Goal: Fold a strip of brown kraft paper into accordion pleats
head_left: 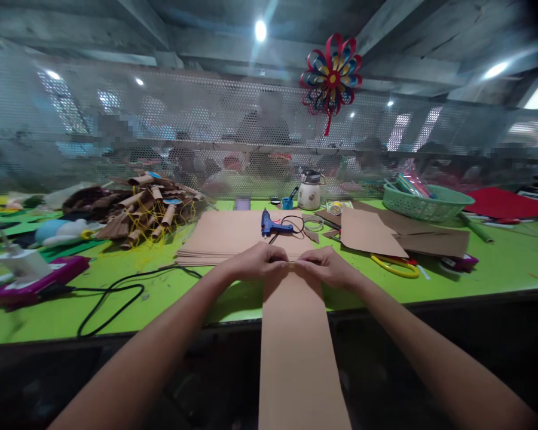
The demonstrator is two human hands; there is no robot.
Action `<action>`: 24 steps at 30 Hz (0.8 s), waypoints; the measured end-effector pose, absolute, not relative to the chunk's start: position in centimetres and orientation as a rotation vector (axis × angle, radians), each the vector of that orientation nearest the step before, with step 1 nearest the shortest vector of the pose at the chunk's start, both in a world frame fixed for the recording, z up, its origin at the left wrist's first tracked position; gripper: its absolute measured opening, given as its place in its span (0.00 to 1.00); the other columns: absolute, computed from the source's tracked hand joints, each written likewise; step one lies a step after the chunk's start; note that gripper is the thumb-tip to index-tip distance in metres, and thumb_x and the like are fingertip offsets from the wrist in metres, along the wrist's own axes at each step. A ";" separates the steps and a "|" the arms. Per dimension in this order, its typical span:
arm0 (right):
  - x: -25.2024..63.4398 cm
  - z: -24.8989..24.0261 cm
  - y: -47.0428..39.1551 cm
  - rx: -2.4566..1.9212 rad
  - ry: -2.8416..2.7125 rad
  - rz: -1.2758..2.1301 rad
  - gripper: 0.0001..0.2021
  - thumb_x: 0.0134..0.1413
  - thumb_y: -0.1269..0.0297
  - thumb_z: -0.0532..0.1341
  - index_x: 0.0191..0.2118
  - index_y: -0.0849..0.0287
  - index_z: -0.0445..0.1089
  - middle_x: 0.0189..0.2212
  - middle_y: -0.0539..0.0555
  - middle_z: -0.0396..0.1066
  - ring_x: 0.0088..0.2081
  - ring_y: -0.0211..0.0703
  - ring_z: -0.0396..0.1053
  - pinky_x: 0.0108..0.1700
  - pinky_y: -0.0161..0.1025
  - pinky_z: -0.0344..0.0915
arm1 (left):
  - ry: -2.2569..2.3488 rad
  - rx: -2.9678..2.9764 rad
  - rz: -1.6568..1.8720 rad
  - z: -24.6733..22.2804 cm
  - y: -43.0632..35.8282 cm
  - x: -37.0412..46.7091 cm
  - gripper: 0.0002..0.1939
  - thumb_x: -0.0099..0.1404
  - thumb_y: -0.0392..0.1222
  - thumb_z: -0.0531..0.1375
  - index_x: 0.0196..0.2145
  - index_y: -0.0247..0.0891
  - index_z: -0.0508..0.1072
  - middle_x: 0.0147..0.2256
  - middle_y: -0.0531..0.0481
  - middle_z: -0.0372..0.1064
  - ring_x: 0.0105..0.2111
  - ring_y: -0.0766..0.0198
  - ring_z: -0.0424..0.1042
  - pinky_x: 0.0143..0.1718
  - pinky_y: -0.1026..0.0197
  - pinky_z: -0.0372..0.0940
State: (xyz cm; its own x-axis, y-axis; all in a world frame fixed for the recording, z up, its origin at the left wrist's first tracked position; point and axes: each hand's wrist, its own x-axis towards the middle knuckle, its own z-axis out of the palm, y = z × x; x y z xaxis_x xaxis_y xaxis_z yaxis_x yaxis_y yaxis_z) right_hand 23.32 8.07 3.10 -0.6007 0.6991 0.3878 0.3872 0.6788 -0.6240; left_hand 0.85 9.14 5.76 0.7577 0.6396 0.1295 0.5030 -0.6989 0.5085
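A long strip of brown paper (298, 346) runs from the table edge down toward me. At its far end my left hand (266, 261) and my right hand (325, 266) pinch the edge, thumbs and fingers closed close to each other. A narrow fold or roll shows between the fingertips. Just beyond my hands, a blue glue gun (275, 224) lies on a stack of brown paper sheets (219, 233). Right of it are a coil of pale cord and scissors, partly covered by a loose brown sheet (370, 230).
On the green table (170, 304), a heap of brown paper rolls with yellow string (147, 209) lies left. A purple power strip (40, 280) trails a black cable. Rightward stand a jug (309, 190) and a green basket (425, 202). A perforated screen (215, 113) rises behind; people sit beyond it.
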 end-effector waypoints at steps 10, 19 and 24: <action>23.1 2.0 8.3 -0.808 -2.357 0.531 0.14 0.61 0.58 0.55 0.35 0.62 0.73 0.28 0.53 0.72 0.29 0.38 0.64 0.32 0.33 0.58 | 0.841 2.418 0.303 5.3 10.4 0.2 0.13 0.63 0.45 0.53 0.31 0.32 0.72 0.24 0.54 0.61 0.26 0.68 0.58 0.28 0.67 0.53; 22.5 1.9 8.6 -0.887 -2.197 0.679 0.16 0.57 0.57 0.58 0.29 0.64 0.75 0.23 0.52 0.70 0.26 0.36 0.63 0.28 0.32 0.56 | 0.808 2.389 0.284 5.5 10.2 0.2 0.09 0.61 0.42 0.55 0.34 0.33 0.71 0.27 0.53 0.64 0.29 0.66 0.61 0.31 0.67 0.55; 23.1 1.9 8.7 -0.911 -2.143 0.760 0.17 0.55 0.56 0.58 0.27 0.65 0.74 0.21 0.51 0.66 0.25 0.35 0.60 0.26 0.32 0.54 | 0.800 2.386 0.276 5.1 10.6 -0.1 0.09 0.61 0.40 0.54 0.32 0.33 0.70 0.24 0.53 0.65 0.26 0.66 0.62 0.29 0.66 0.55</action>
